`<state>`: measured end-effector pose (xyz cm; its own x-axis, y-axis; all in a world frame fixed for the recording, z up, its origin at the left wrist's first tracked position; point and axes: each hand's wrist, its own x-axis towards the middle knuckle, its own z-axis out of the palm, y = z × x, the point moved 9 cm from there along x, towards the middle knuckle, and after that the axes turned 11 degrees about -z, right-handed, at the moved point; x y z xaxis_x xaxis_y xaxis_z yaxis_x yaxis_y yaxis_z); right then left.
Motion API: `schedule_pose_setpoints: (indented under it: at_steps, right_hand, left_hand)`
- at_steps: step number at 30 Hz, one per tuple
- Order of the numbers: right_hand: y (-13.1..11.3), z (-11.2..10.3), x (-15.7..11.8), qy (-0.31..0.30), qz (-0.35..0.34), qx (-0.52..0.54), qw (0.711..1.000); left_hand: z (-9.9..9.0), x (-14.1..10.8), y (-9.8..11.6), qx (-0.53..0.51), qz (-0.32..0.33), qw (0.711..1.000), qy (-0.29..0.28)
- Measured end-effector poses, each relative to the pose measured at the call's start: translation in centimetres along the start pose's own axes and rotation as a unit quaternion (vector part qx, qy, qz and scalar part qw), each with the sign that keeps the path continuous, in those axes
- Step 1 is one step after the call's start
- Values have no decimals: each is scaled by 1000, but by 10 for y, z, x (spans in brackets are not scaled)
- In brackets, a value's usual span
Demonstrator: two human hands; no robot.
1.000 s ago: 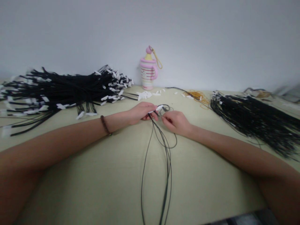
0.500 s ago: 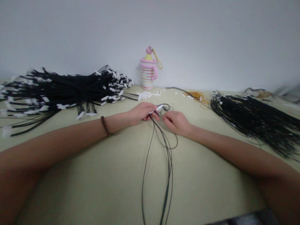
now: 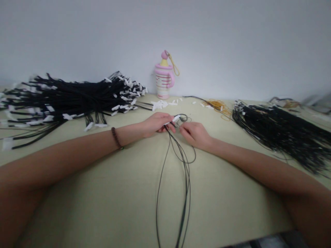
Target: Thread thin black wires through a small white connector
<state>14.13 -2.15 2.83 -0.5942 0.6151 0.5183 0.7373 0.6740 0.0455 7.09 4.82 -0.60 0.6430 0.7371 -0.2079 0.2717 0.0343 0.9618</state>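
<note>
In the middle of the table, my left hand (image 3: 159, 123) pinches a white connector (image 3: 176, 119) from which thin black wires (image 3: 185, 179) run down toward the front edge. Close beside it on the right, my right hand (image 3: 195, 133) has its fingers closed at a thin black wire end. A loop of wire (image 3: 184, 117) curls just above the two hands. The exact contact between the right fingertips and the wire is too small to make out.
A large pile of black cables with white ends (image 3: 77, 94) lies at the left. More black wires (image 3: 281, 131) are heaped at the right. White connectors (image 3: 160, 104), yellow rubber bands (image 3: 218, 106) and a pink-and-white cup (image 3: 163, 81) stand or lie along the back.
</note>
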Motion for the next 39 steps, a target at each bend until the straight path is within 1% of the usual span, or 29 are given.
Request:
schedule_pose_setpoints:
  at_steps: [5,11,13,15,18,21,31,39]
  right_hand:
    - [1,1,0,-4,4,-7,1000]
    - [-4,0,-2,8,-23,-10,1000]
    - [-4,-2,-2,17,-23,-11,1000]
    - [-2,-2,-1,18,-7,-6,1000]
    - [2,0,-1,5,18,1,1000]
    - [3,2,-2,-10,21,0,1000]
    - [6,3,-4,-22,40,-30,998]
    - [5,7,-4,-36,28,-45,998]
  left_hand:
    - [2,-4,1,-2,3,1000,14]
    - [12,-13,10,-3,69,996,62]
    - [12,-13,9,-1,70,994,79]
    - [11,-11,8,-2,68,994,85]
    - [13,-10,8,10,78,995,69]
    - [17,-10,8,29,82,995,53]
    - [19,-9,7,42,84,995,40]
    - [25,-11,8,75,77,994,7]
